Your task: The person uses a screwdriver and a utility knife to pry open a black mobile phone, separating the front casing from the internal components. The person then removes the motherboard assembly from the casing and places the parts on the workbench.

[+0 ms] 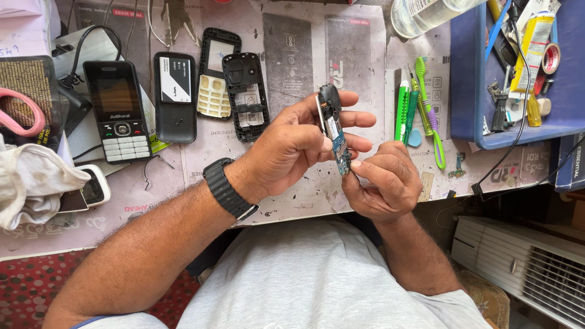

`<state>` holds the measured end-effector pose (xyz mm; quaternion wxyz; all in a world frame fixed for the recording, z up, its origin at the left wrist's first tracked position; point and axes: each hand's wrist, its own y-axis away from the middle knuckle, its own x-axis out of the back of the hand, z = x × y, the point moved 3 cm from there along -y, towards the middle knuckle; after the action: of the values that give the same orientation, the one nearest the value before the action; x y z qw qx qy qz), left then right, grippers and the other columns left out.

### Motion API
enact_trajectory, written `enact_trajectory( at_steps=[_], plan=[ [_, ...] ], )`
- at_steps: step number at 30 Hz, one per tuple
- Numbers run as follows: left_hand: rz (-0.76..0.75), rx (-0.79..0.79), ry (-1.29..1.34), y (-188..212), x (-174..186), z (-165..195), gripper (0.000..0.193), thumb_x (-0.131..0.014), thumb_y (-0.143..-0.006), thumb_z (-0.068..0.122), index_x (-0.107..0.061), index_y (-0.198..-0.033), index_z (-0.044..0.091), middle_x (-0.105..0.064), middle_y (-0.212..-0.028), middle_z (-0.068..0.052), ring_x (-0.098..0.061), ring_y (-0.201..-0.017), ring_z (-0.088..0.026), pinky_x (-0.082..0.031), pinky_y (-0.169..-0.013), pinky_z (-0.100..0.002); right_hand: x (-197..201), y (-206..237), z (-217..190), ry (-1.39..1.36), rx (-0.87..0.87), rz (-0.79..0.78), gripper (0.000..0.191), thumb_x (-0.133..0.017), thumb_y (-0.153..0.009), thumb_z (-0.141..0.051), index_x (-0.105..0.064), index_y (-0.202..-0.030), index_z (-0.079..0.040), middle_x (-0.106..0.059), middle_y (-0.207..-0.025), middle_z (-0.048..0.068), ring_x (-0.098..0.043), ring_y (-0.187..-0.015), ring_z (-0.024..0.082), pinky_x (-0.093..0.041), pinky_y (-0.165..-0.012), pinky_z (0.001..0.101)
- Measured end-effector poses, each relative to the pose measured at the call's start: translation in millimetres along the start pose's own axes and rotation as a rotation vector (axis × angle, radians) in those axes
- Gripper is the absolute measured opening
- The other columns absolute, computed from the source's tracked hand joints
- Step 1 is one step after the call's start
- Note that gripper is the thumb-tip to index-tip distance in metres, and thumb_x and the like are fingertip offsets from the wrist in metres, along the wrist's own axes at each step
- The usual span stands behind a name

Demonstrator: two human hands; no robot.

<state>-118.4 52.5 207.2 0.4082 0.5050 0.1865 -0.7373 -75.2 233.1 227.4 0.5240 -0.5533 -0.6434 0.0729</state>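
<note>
Left hand (292,143) gripping the stripped phone chassis (332,125) edge-on above the surface (304,195); right hand (381,183) pinching the blue circuit board (340,152) at its lower end. Likely risks: bending or cracking the board through sideways force, or dropping it. Lying further out: keypad phone (119,109), loose housings (244,94), green tools (417,100).
</note>
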Motion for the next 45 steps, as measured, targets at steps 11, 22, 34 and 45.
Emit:
enact_trajectory(
  at_steps=[11,22,34,45],
  plan=[
    [-0.031,0.005,0.047,0.6,-3.8,-0.4,0.074,-0.041,-0.076,-0.005,-0.039,-0.15,-0.007,-0.055,-0.143,-0.031,-0.065,-0.121,-0.037,-0.054,-0.108,-0.046,0.0,3.7,3.1,-0.035,0.011,0.03,0.032,-0.082,-0.08,0.001,-0.063,-0.104,-0.009,-0.063,-0.078,0.002,-0.06,-0.068,0.017,-0.044,-0.062,0.0336],
    [-0.026,0.0,0.054,0.1,-0.5,-2.6,0.064,-0.042,-0.084,-0.003,-0.04,-0.148,-0.007,-0.055,-0.142,-0.03,-0.065,-0.12,-0.037,-0.055,-0.107,-0.047,-0.7,4.1,4.3,-0.023,0.017,0.025,0.031,-0.082,-0.08,0.002,-0.064,-0.103,-0.009,-0.062,-0.077,0.002,-0.06,-0.067,0.016,-0.044,-0.061,0.0335],
    [-0.047,-0.012,0.044,2.1,1.3,-0.6,0.061,-0.048,-0.086,0.0,-0.043,-0.147,-0.006,-0.057,-0.143,-0.028,-0.066,-0.12,-0.035,-0.056,-0.106,-0.046,-0.5,-0.1,2.8,-0.02,0.028,0.023,0.03,-0.082,-0.082,0.001,-0.064,-0.103,-0.009,-0.063,-0.077,0.002,-0.06,-0.067,0.017,-0.044,-0.062,0.0341],
    [-0.058,-0.005,0.057,1.7,4.1,-2.6,0.061,-0.051,-0.086,0.0,-0.044,-0.147,-0.005,-0.057,-0.144,-0.028,-0.066,-0.122,-0.035,-0.055,-0.108,-0.047,-0.1,-2.0,2.1,-0.011,0.019,0.008,0.031,-0.082,-0.08,0.002,-0.063,-0.102,-0.009,-0.061,-0.074,0.002,-0.058,-0.065,0.017,-0.043,-0.061,0.0344]
  ],
)
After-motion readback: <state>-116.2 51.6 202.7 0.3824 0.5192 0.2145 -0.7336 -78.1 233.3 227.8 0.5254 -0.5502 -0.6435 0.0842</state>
